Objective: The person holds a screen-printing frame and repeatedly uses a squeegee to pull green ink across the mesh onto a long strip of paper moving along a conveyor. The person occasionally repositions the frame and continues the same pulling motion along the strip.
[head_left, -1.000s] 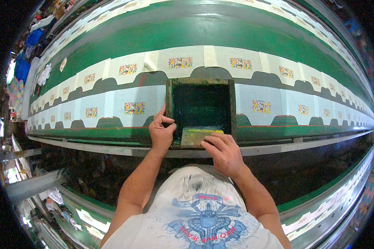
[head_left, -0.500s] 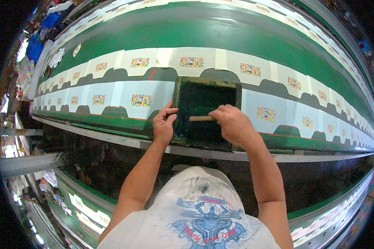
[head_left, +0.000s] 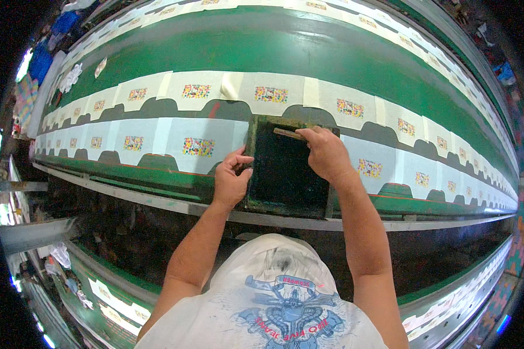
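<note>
Along the green table's (head_left: 262, 49) near edge, our left hand (head_left: 232, 181), half-curled, touches the screen frame's (head_left: 250, 189) left side; whether it grips, we cannot tell. Our right hand (head_left: 329, 150) pinches the squeegee (head_left: 287, 134) by the frame's far edge, uncovered mesh (head_left: 291, 177) nearer us. Printed pale-blue panels (head_left: 177, 136) flank the frame.
</note>
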